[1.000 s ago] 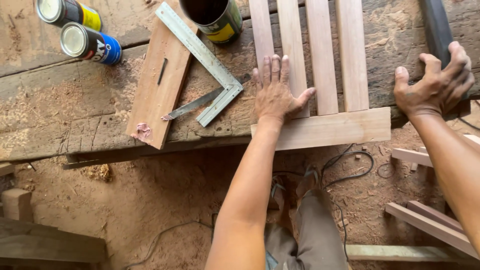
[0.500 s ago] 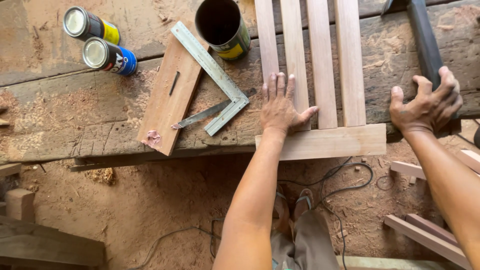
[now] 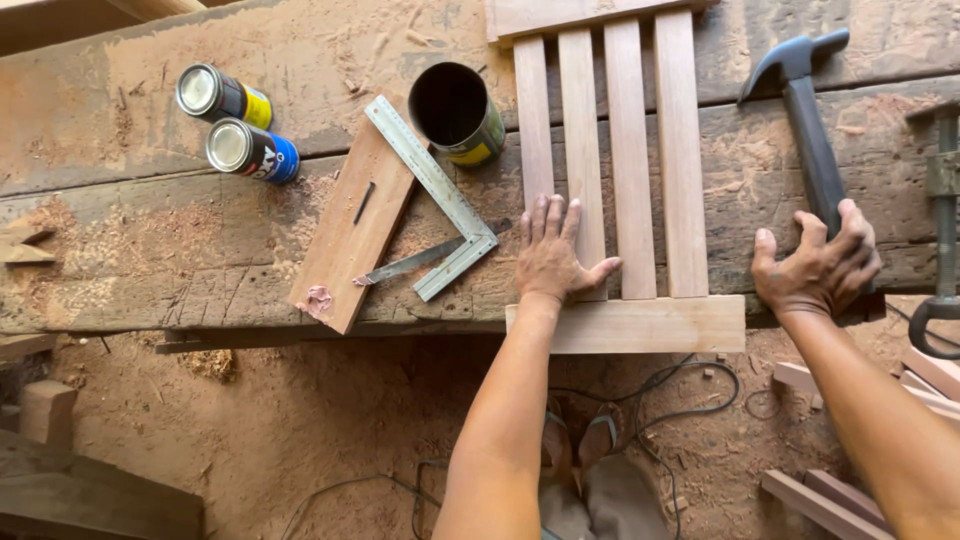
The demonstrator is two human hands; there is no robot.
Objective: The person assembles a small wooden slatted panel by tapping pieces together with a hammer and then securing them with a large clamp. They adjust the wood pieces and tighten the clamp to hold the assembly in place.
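Pale slatted wooden frame [image 3: 620, 170], four upright slats joined to a crosspiece at each end, lies across the rough, sawdust-strewn plank workbench [image 3: 150, 230], its near crosspiece hanging slightly past the bench's front edge. Left hand [image 3: 553, 258] rests flat on the frame's lower left slats, fingers spread and released, pinning rather than gripping. Right hand [image 3: 818, 268], just right of the frame, closes around the handle of a black claw hammer [image 3: 805, 120], whose head lies further up the bench.

Pressing the palm down firmly near the crosspiece would keep the frame from sliding, and fingers are best kept off any joint to be struck.

Left of the frame, a metal try square [image 3: 432, 195] lies across a reddish wooden board [image 3: 350, 235]; an open dark tin [image 3: 455, 110] stands just beside the frame's upper left, and two capped cans [image 3: 235, 125] lie well off to the left. A metal clamp [image 3: 942, 230] crowds the right edge, so swinging room is tight there; bare bench between hammer and frame offers space.
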